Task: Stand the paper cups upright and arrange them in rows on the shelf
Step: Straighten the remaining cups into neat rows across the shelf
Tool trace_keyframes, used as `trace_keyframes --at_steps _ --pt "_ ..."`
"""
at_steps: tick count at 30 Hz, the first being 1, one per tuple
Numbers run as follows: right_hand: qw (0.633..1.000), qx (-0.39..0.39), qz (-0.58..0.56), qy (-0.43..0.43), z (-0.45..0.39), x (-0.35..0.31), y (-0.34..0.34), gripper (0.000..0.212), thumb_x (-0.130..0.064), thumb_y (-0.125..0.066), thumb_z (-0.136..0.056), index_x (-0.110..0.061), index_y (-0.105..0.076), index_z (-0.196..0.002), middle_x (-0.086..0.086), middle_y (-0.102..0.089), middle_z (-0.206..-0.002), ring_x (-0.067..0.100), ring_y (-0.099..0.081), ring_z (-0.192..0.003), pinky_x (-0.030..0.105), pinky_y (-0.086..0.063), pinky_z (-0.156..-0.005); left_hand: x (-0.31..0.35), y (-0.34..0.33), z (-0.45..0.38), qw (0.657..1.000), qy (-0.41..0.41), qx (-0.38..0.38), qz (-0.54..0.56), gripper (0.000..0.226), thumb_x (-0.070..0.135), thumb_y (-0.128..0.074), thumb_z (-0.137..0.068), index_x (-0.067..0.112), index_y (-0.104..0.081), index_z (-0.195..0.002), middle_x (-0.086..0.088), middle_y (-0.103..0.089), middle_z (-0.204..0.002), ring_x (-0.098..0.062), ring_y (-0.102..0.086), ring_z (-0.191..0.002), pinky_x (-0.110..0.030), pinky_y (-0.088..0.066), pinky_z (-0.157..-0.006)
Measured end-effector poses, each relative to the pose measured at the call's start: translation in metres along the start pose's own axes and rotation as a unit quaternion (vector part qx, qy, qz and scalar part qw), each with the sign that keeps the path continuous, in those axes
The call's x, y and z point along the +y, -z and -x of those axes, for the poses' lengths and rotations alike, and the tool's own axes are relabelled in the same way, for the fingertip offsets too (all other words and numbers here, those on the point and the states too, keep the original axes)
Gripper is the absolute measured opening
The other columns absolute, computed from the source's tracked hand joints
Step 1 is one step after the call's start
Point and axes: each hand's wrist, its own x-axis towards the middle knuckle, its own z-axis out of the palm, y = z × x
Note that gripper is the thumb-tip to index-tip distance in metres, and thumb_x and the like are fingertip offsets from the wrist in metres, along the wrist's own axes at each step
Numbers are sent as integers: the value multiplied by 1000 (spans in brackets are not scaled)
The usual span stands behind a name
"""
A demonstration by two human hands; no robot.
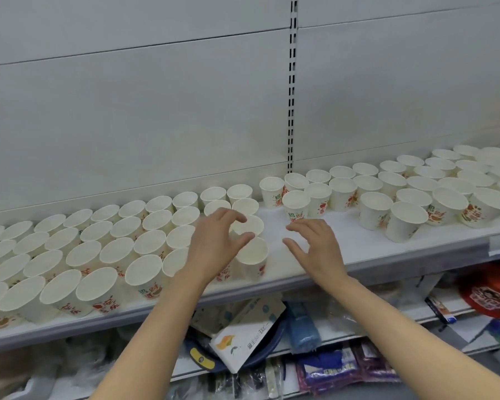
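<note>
Several white paper cups with red and green print stand upright on the white shelf (355,243). On the left they form tidy rows (93,249); on the right a looser group (401,197) stands. My left hand (217,243) hovers at the right end of the rows, thumb and fingers spread around two cups (250,226), with the front cup (253,255) just beside the thumb. My right hand (315,243) floats over the bare strip of shelf, fingers loosely curved and holding nothing. One cup (296,204) stands just beyond its fingertips.
A slotted metal upright (291,90) runs up the grey back panel. Below the shelf edge, a lower shelf holds packaged goods, among them a tissue pack (243,339), a blue bottle (302,327) and a red package (488,293).
</note>
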Motion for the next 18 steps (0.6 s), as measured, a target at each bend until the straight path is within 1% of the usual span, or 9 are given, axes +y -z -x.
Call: trace_keyframes --at_steps 3,6,8,10,11,12,14,16,18 --pt "997 8 71 6 -25 41 8 20 -23 -72 -81 -14 -70 -99 0 -69 -97 24 -55 -94 36 -43 -79 26 -32 -39 998 -33 -43 -37 34 44 -65 -86 29 -63 -116 9 -61 -121 -17 -56 -109 -33 -42 -88" --pt "996 14 91 -4 -51 79 14 25 -13 -77 -75 -12 -70 -99 1 -69 -93 24 -50 -92 36 -44 -77 52 -68 -78 996 -37 -74 -45 37 39 -65 -87 25 -63 -120 3 -62 -122 -22 -55 -111 -35 -43 -89" --pt "996 3 92 1 -65 98 15 28 -10 -78 -72 -11 -70 -99 1 -68 -92 27 -51 -92 41 -47 -76 66 -88 -98 993 -36 -89 -75 35 38 -65 -86 23 -64 -118 1 -62 -119 -24 -55 -109 -34 -41 -86" --pt "996 -19 88 25 -76 114 14 31 -9 -79 -70 -12 -69 -99 1 -67 -93 28 -51 -92 43 -49 -74 74 -104 -110 986 -36 -108 -123 30 36 -64 -86 24 -66 -113 0 -62 -115 -24 -54 -108 -32 -34 -82" --pt "995 -27 89 42 -80 119 13 32 -9 -79 -69 -12 -69 -99 0 -67 -93 27 -49 -92 42 -49 -73 74 -109 -112 983 -37 -113 -139 24 35 -63 -85 25 -68 -106 0 -64 -110 -24 -55 -106 -32 -30 -80" --pt "994 -35 90 59 -83 124 12 32 -9 -79 -68 -13 -69 -98 -1 -67 -93 26 -48 -92 41 -48 -72 72 -111 -113 981 -39 -112 -153 18 34 -61 -85 25 -70 -98 1 -67 -103 -23 -57 -101 -31 -27 -79" --pt "991 -55 87 88 -87 134 8 31 -11 -79 -68 -16 -69 -97 -5 -68 -92 24 -46 -92 38 -42 -74 67 -113 -112 980 -28 -103 -165 14 32 -59 -85 24 -70 -87 3 -70 -86 -20 -60 -89 -29 -26 -78" --pt "988 -64 81 113 -88 137 5 28 -13 -80 -68 -17 -70 -94 -6 -69 -87 21 -45 -92 35 -33 -75 59 -108 -108 981 -25 -100 -164 13 33 -60 -84 25 -70 -84 5 -70 -81 -17 -58 -84 -27 -25 -77" --pt "987 -64 67 133 -89 139 5 19 -15 -76 -71 -18 -71 -90 -5 -68 -81 20 -47 -89 34 -29 -74 53 -103 -103 980 -28 -113 -159 12 35 -62 -83 26 -70 -83 8 -70 -80 -15 -58 -83 -26 -27 -78"
